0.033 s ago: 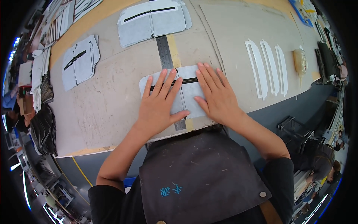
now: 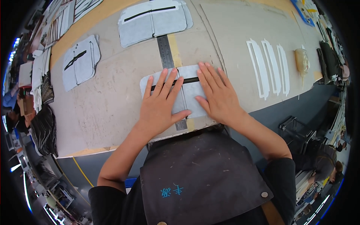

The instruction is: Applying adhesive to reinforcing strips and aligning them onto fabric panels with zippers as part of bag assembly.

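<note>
Panel (image 2: 192,92), one, pale grey, lies on the table (image 2: 101,123) at the near edge, over one ruler (image 2: 165,52) and one yellow strip (image 2: 177,56); both show above and below it. One black slit (image 2: 192,80) across it, one seam down the middle. Two hands on it: left hand (image 2: 157,107) flat on the left half, fingers spread across the slit, thumb out over the seam; right hand (image 2: 222,99) flat on the right half, fingers up over the slit's right end, thumb toward the seam. All ten fingers straight, gripping nothing. Two more piles: far pile (image 2: 168,26), at least two pieces, top one with one black slit in a white frame; left pile (image 2: 79,67), at least two pieces, one dark slit on top. Right side: three white frames (image 2: 264,84) in a row, then one amber bottle (image 2: 301,62). One dark apron (image 2: 202,161), two studs (image 2: 264,194).
</note>
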The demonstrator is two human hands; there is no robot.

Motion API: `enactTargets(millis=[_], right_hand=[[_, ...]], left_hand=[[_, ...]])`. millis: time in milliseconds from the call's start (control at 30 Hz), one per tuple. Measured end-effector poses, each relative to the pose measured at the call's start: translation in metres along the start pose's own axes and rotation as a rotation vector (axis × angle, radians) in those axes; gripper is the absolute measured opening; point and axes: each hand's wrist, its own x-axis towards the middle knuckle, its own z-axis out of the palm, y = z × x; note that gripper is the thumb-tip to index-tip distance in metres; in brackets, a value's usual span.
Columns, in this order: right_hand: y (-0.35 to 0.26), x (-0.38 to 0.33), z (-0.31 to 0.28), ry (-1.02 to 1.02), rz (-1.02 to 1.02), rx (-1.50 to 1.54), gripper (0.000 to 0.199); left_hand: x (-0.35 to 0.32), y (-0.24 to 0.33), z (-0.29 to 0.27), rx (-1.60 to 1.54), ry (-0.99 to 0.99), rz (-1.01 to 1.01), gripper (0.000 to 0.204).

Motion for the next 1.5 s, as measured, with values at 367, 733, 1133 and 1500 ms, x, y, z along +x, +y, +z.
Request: enactTargets(millis=[367, 733, 1133, 1500], right_hand=[[0.0, 0.001, 0.002, 0.038, 0.002, -0.032, 0.07], [0.006, -0.041, -0.029, 0.141, 0.218, 0.105, 0.069], [0.057, -0.141, -0.067, 0.57, 1.101, 1.502, 0.04], [0.084, -0.138, -0.06, 0.516, 0.937, 2.094, 0.037]], left_hand=[[-0.003, -0.008, -0.003, -0.021, -0.012, -0.013, 0.101], [-0.02, -0.031, -0.019, 0.117, 0.107, -0.261, 0.087], [0.147, 0.14, 0.047, -0.462, 0.155, 0.56, 0.04], [0.163, 0.156, 0.072, -0.366, 0.183, 0.498, 0.032]])
